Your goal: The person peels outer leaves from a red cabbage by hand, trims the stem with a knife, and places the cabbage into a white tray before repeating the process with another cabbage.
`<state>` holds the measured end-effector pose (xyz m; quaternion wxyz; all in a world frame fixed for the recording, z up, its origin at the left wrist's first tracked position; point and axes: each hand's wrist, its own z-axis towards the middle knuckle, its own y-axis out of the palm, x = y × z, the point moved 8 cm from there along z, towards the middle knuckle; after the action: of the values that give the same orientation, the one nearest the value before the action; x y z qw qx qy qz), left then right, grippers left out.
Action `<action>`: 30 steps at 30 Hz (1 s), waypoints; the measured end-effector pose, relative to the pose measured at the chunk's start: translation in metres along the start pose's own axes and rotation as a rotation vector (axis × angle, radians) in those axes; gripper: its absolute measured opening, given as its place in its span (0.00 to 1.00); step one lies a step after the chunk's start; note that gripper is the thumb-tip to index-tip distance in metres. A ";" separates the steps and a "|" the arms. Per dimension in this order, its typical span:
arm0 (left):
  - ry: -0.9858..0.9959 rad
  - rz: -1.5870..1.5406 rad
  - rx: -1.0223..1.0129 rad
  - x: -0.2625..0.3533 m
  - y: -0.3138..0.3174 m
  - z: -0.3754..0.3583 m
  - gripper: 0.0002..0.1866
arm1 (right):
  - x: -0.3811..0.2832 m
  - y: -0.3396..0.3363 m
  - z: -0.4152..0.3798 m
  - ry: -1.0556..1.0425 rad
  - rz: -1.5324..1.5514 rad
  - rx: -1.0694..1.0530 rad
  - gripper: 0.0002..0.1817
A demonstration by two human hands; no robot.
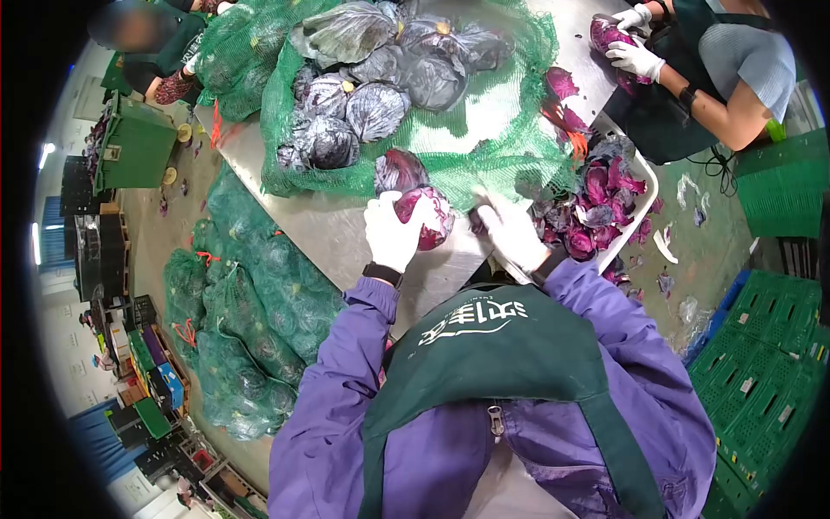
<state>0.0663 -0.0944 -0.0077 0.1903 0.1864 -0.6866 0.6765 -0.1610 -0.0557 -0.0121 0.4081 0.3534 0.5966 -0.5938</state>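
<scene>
In a white glove, my left hand (392, 232) wraps round the left side of a trimmed red cabbage (437, 221) over the near edge of the metal table (346, 225). Just behind it, at the edge of the green net, rests another red cabbage (400, 170). My right hand (512, 232), gloved and smeared by motion, is to the right of the held cabbage and apart from it. Its fingers are curled, with a dark piece (477, 221) at their tips; I cannot tell what this is.
An open green net (493, 164) holds several dark cabbages (378, 111). A white bin (650, 195) of purple leaves stands right. Filled net sacks (251, 320) lie left on the floor. Across the table, a co-worker (718, 86) holds a red cabbage. Green crates (765, 372) stand at right.
</scene>
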 end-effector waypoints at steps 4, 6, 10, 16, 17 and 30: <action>0.005 -0.061 0.144 -0.004 0.011 -0.007 0.30 | 0.006 0.053 0.001 0.049 -0.073 -0.107 0.27; 0.051 -0.277 0.213 0.009 0.008 -0.017 0.30 | -0.006 0.056 0.006 -0.007 -0.065 -0.113 0.25; 0.091 -0.195 0.146 0.027 0.014 -0.025 0.31 | 0.009 0.059 0.015 -0.030 -0.200 -0.125 0.19; 0.207 -0.525 0.067 -0.004 0.014 -0.037 0.29 | 0.068 0.033 0.023 0.158 -0.241 0.001 0.16; 0.112 -0.732 0.064 -0.022 0.018 -0.039 0.30 | 0.054 0.017 0.027 0.210 -0.295 -0.013 0.15; 0.025 -0.472 0.294 -0.014 0.018 -0.045 0.32 | -0.032 0.022 0.007 -0.118 -0.347 -0.070 0.26</action>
<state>0.0696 -0.0489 -0.0299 0.3221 0.3584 -0.5163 0.7080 -0.1274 -0.0596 0.0082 0.3458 0.1954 0.6438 -0.6541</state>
